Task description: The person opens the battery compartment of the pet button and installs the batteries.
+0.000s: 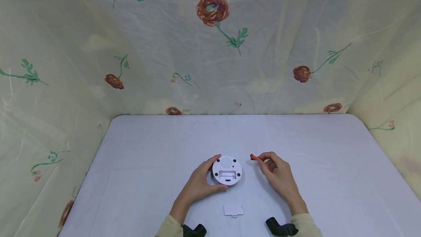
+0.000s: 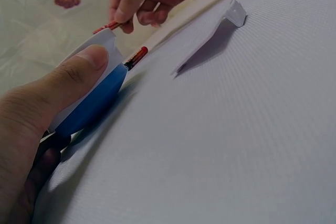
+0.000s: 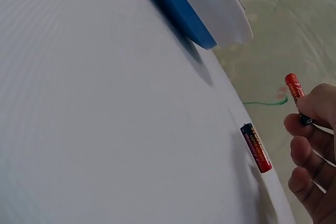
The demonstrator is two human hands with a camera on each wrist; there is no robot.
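Observation:
My left hand point(image 1: 198, 183) grips a round white device point(image 1: 232, 181) by its edge, thumb on the near side and fingers round the far side. Its back faces up, with a speaker grille, dark feet and an uncovered battery compartment point(image 1: 227, 174) with no battery in it. A blue side point(image 2: 100, 98) shows in the left wrist view. To the right, my right hand point(image 1: 277, 175) pinches a red and black battery point(image 3: 294, 87) between thumb and fingers, off the table. Below it, a second battery point(image 3: 256, 148) lies on the table.
A small white battery cover point(image 1: 233, 210) with a tab lies on the white table point(image 1: 158, 149), nearer me than the device. Flower-patterned fabric point(image 1: 256, 76) encloses the table at the back and sides. Dark curved wrist mounts point(image 1: 281, 228) sit at both sleeves.

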